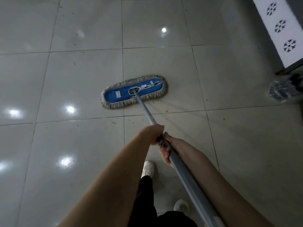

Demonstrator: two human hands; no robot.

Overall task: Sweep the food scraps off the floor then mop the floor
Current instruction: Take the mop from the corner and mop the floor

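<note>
A flat mop head [133, 92], blue on top with a grey fringe, lies on the pale floor tiles [78, 82] ahead of me. Its grey pole [146, 110] slants back toward me. My left hand [155, 134] grips the pole higher up toward the mop head. Just behind it, my right hand [167, 150] curls round the same pole from the right side. A few small yellowish food specks [114, 123] lie on the tiles between the mop head and my hands.
A white panel with dark snowflake cut-outs [280, 27] stands at the top right. Below it sits a dark bundle wrapped in clear plastic [282, 90]. My white shoes [147, 169] and dark trousers are under my arms. Ceiling lights reflect on the glossy tiles.
</note>
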